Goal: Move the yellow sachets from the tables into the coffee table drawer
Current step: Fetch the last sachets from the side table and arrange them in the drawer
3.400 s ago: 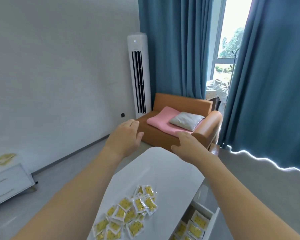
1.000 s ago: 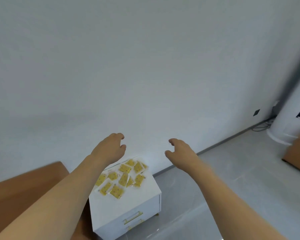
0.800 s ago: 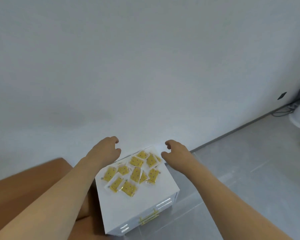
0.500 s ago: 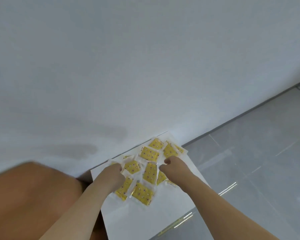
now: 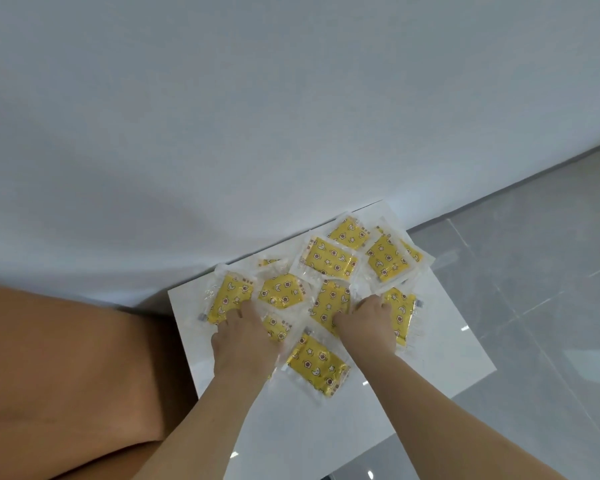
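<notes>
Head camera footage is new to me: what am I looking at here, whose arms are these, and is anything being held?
There is no machine here. A person wears one wide-angle camera on the head, looking forward and down, so both bare arms reach in from the bottom of the picture. The left hand and right hand are both down on a loose, overlapping spread of yellow sachets in clear wrappers, lying on a white table that stands against a pale wall. The fingertips are buried among the sachets, so I cannot tell whether either hand has gripped one yet. A brown sofa sits to the left and grey floor to the right.
</notes>
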A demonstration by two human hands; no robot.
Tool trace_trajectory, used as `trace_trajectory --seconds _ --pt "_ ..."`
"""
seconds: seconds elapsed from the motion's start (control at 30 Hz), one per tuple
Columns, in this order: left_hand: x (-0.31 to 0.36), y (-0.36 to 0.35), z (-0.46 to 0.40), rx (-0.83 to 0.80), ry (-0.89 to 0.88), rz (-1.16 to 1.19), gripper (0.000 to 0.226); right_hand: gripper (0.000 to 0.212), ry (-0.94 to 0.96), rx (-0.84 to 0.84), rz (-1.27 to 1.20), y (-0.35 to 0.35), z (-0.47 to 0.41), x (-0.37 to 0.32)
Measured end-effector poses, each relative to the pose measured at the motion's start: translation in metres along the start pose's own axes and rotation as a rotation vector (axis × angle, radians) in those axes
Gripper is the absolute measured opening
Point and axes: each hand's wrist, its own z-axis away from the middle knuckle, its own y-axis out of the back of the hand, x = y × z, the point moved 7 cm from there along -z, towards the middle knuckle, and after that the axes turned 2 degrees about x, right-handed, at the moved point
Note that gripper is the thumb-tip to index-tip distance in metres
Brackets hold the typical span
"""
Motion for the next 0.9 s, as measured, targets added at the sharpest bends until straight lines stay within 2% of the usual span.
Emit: trace_trajectory --seconds 0.2,0.3,0.5,0.6,0.67,0.73,0.83,0.87,0.9 --pt "-0.003 -0.014 -0.001 -0.142 0.01 0.048 0.038 0.021 -0.011 -0.043 0.051 -0.011 -0.011 -0.001" --pt "-0.007 -0.001 -0.004 -0.069 0.049 0.134 0.027 0.012 -0.036 -0.085 0.006 -0.007 -0.009 -0.001" --pt "-0.035 0.032 -0.038 0.101 0.239 0.347 0.037 0.009 0.031 -0.073 -0.15 0.013 0.001 -0.009" --pt "-0.037 0.029 -0.046 0.128 0.243 0.311 0.053 0.005 0.083 -0.024 -0.14 0.022 0.001 -0.004" --pt "-0.033 0.028 -0.045 0.157 0.222 0.261 0.067 0.011 0.09 -0.023 -0.124 0.026 -0.003 0.002" --pt "-0.034 0.023 -0.038 0.161 0.266 0.291 0.079 0.02 0.085 -0.046 -0.094 0.028 -0.006 0.008" --pt "-0.045 0.006 -0.018 0.134 0.419 0.423 0.101 0.019 0.079 -0.064 -0.021 0.023 -0.007 0.01" --pt "-0.048 0.0 -0.011 0.122 0.455 0.458 0.103 0.019 0.073 -0.069 -0.004 0.021 -0.005 0.008" --pt "-0.048 -0.007 -0.005 0.11 0.475 0.485 0.101 0.028 0.063 -0.079 0.019 0.018 -0.004 0.006"
